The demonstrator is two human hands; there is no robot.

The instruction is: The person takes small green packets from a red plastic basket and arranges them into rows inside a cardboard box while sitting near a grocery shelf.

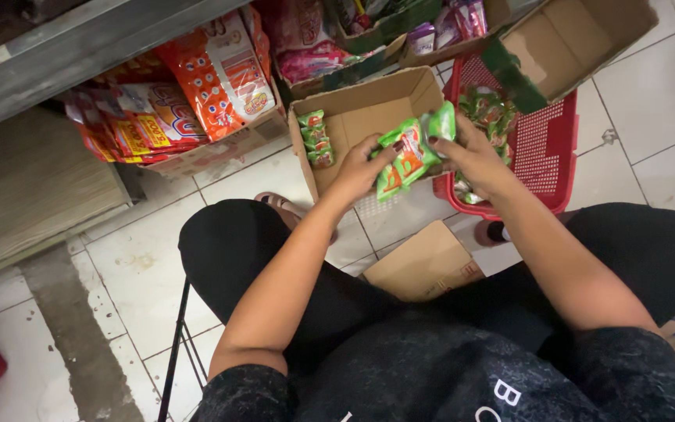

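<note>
Head view: a bundle of green snack packets [409,154] is held between both hands above the near edge of an open cardboard box [369,105] on the tiled floor [650,101]. The left hand [358,168] is closed around the bundle's lower left end, thumb laid across the front. The right hand [474,156] is closed on the upper right end, where a paler green packet sticks up past the fingers. A small stack of like packets [316,139] is seen against the box's left inner wall. Just right of the box, touching the right wrist, a red plastic basket [544,148] is set, with more green packets [490,109] inside, possibly the same kind, though they are blurred. Orange and red bags [220,74] are stacked under a shelf to the left. A flattened cardboard piece [423,262] lies between the knees.
</note>
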